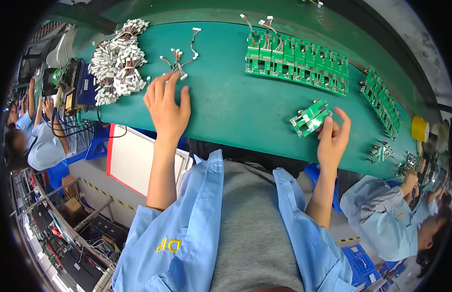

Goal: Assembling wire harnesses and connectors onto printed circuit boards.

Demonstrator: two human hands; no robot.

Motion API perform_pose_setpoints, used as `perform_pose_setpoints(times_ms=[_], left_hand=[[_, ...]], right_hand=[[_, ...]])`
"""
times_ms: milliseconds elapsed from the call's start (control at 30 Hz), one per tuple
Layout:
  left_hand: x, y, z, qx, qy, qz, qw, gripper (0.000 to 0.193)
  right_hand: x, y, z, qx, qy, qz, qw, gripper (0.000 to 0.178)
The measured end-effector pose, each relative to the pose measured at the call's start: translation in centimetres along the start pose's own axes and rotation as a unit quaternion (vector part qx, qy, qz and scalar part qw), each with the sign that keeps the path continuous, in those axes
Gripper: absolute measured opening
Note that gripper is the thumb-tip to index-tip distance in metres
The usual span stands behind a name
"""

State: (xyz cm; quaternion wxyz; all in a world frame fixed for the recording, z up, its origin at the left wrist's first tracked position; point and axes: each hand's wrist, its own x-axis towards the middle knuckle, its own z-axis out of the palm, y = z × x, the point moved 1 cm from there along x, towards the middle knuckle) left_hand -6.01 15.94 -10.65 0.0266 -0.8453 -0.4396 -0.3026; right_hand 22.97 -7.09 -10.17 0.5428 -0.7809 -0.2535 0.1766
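Note:
My left hand (pixel 168 107) is over the green mat, fingers stretched forward and thumb apart. Its fingertips reach the near edge of a small bunch of wire harnesses (pixel 176 64) with white connectors; whether they touch is hard to tell. One more harness (pixel 193 45) trails just beyond. At the right, my right hand (pixel 334 138) has its thumb on the edge of a small green circuit board (pixel 310 118), with the other fingers curled beside it. Farther back lies a long panel of joined green circuit boards (pixel 296 63), with several harnesses standing up from its left end.
A large pile of white-connector harnesses (pixel 120 63) covers the mat's (pixel 226 112) left side. A second board panel (pixel 382 102), a yellow tape roll (pixel 420 129) and a small wired board (pixel 381 154) are at the right. Co-workers sit on both sides. Cables (pixel 84 124) hang at the left edge.

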Motion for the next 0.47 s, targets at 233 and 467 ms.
perform_pose_setpoints(times_ms=[233, 467], left_hand=[[4.8, 0.3, 2.6, 0.068, 0.002, 0.027, 0.997, 0.028], [6.2, 0.4, 1.1, -0.246, 0.107, -0.039, 0.963, 0.012]], right_hand=[[-3.9, -2.5, 2.4, 0.102, -0.036, 0.035, 0.993, 0.045], [-4.6, -0.7, 0.1, 0.048, 0.016, -0.063, 0.997, 0.056]])
